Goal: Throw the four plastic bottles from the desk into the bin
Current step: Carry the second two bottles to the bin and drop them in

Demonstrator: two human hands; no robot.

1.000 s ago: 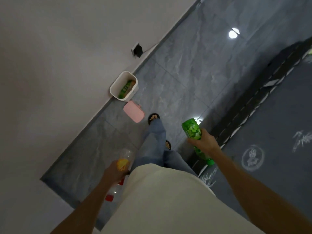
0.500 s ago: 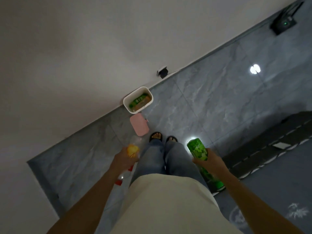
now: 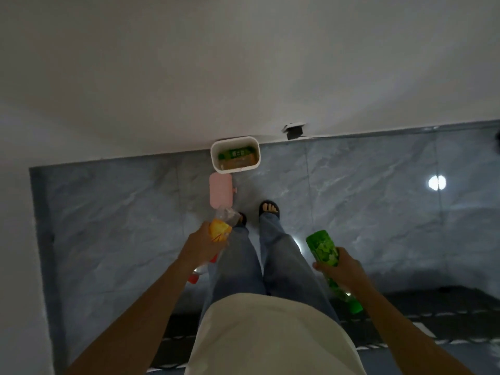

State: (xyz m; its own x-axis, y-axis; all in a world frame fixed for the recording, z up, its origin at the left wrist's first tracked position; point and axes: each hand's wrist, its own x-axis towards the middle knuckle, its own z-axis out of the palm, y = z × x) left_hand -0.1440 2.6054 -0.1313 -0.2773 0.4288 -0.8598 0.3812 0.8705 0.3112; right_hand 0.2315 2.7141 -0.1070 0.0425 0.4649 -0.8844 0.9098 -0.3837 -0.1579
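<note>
- The person stood on the grey tiled floor (image 3: 365, 212), facing the white wall (image 3: 243, 63), both arms held forward and down.
- The left hand (image 3: 201, 246) was clenched around a clear bottle (image 3: 220, 228) with an orange label, its base pointing ahead towards the bin and its red cap end hanging below the hand.
- The right hand (image 3: 341, 269) was clenched around a green bottle (image 3: 323, 249), base tilted up and forward, neck and green cap sticking out below the hand.
- The white bin (image 3: 215, 158) stood open on the floor against the wall's foot, straight ahead of the feet.
- Inside the bin lay two bottles (image 3: 236, 156), one with a green label; the other was too dim to make out well.
- The pink lid (image 3: 220, 192) lay flat on the floor just in front of the bin, between it and the left foot.
- A dark plug (image 3: 293, 132) sat low on the wall, right of the bin.
</note>
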